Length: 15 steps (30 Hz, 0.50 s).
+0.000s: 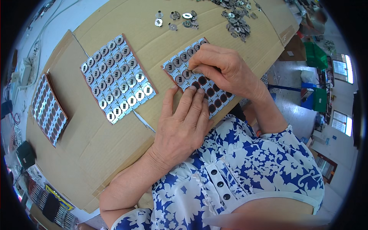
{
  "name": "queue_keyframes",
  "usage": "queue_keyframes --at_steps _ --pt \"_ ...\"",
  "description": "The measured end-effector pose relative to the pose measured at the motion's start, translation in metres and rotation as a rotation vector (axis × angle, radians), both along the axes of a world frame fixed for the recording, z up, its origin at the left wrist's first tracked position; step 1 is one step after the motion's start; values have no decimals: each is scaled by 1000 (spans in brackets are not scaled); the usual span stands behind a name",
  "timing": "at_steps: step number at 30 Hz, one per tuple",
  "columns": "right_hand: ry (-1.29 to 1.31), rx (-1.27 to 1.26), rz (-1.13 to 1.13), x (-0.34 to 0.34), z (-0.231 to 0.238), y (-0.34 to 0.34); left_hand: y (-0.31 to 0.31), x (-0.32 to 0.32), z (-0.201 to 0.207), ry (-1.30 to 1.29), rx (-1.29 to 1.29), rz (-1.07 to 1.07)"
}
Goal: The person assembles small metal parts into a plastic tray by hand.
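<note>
A panel of round cells (168, 61) lies in front of me, a light printed board with brown edges. Its far rows carry silvery metal discs (176, 61); the near rows show bare dark circles (218, 103). My left hand (182, 120) rests flat along the panel's near left part, fingers stretched out over some dark circles. Over the panel's middle, my right hand (226, 69) is closed in a pinch, thumb and forefinger touching down beside a disc. What the pinch holds is hidden by the fingers. To the left lies a second panel (117, 74), covered in discs throughout.
A stack of panels with dark circles (48, 109) sits at far left. Loose metal discs (237, 23) form a pile at the back, with a smaller group (187, 16) left of it. Cardboard (99, 153) covers the table. Green crates (316, 55) stand beyond its right edge.
</note>
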State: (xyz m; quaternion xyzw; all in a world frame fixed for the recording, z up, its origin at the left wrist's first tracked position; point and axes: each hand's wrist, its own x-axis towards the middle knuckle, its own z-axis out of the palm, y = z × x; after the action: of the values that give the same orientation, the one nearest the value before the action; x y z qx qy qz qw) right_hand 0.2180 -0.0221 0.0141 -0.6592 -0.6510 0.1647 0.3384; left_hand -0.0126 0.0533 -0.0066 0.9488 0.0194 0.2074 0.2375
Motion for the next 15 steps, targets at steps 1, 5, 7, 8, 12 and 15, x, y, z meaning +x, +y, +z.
queue_keyframes --at_steps 1,5,7,8,12,15 --pt "1 0 3 -4 1 -1 1 0 1 10 8 6" --pt "132 -74 -251 -17 -9 -7 1 1 1 9 4 13" --pt "41 29 -239 -19 -12 -8 0 1 0 -10 13 18" --pt "20 27 -235 -22 -10 -10 0 1 0 -10 16 20" --pt "-21 55 -186 -21 -8 -11 -2 -1 1 -5 34 21" --pt "77 14 -154 -8 -4 1 0 -1 3 9 41 14"
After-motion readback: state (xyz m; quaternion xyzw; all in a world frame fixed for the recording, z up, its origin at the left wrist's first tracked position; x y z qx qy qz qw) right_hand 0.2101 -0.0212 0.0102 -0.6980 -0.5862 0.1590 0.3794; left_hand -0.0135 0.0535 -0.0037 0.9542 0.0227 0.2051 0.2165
